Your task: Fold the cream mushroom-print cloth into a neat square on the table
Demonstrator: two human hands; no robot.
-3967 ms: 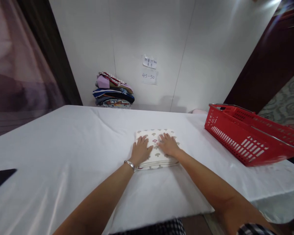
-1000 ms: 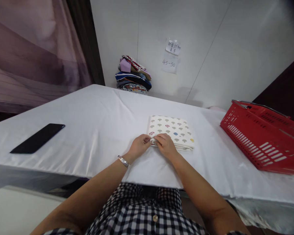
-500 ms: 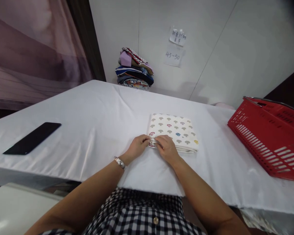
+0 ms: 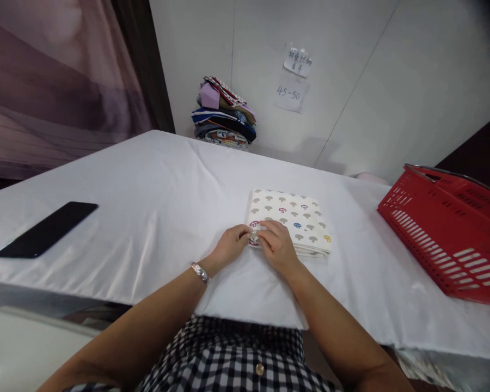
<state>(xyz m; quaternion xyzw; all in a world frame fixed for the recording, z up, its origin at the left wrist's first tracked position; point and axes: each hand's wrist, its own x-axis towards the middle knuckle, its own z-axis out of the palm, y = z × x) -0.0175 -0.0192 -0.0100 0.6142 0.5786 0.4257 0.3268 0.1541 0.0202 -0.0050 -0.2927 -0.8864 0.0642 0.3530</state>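
My left hand (image 4: pixel 228 247) and my right hand (image 4: pixel 276 245) meet at the near left corner of the folded cloth (image 4: pixel 291 218) — a cream square printed with little mushrooms, lying flat on the white table (image 4: pixel 155 218) just in front of me. Both hands are curled, fingertips pinched on that corner from either side, so the layers there are held together between them; the rest of the cloth lies free, its edges squared up. From this angle I can't quite tell how many layers each hand has hold of, since my knuckles hide the corner itself. A metal bracelet (image 4: pixel 199 271) sits on my left wrist.

The cloth lies close to the table's near edge, within easy reach, with bare sheet all round it. To my right, well apart from it, stands a red basket (image 4: pixel 445 228) with slotted walls; I see only its side and rim, so what lies inside is hidden. At the far side, against the wall, a stack of folded clothes (image 4: pixel 224 114) stands in a tidy pile — kept away from where my hands are. A black phone (image 4: pixel 47 228) lies flat far off to my left.
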